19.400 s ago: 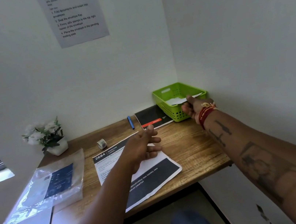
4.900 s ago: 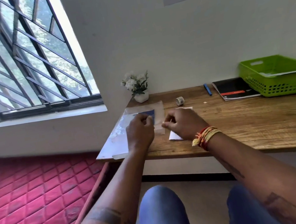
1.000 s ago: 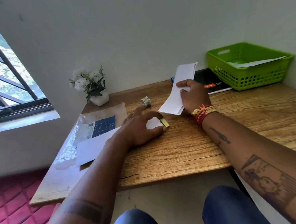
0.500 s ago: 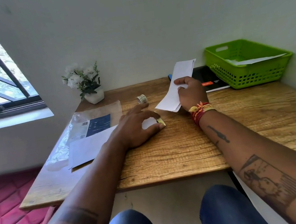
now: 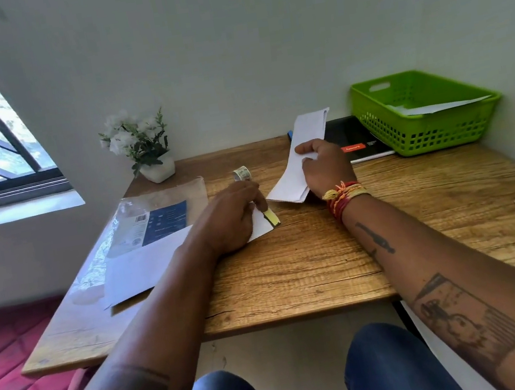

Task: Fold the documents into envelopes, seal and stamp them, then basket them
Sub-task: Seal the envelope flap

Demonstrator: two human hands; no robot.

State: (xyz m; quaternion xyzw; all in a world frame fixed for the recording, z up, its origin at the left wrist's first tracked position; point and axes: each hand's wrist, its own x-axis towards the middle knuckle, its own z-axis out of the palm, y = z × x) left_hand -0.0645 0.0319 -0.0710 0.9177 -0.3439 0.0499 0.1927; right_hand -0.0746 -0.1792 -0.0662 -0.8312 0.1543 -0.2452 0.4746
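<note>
Two hands grip paper: left (image 5: 233, 218) the envelope (image 5: 146, 265), right (image 5: 325, 168) the folded document (image 5: 305, 144), beside basket (image 5: 424, 133).

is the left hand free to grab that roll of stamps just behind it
Probably not yet: the left hand pinches the envelope, though the stamp roll sits just beyond its knuckles, unobstructed.

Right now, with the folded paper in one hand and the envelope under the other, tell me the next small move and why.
Probably bring the folded document in the right hand down to the envelope that the left hand holds on the table and slide it in. The yellow strip at its end suggests it isn't sealed.
</note>
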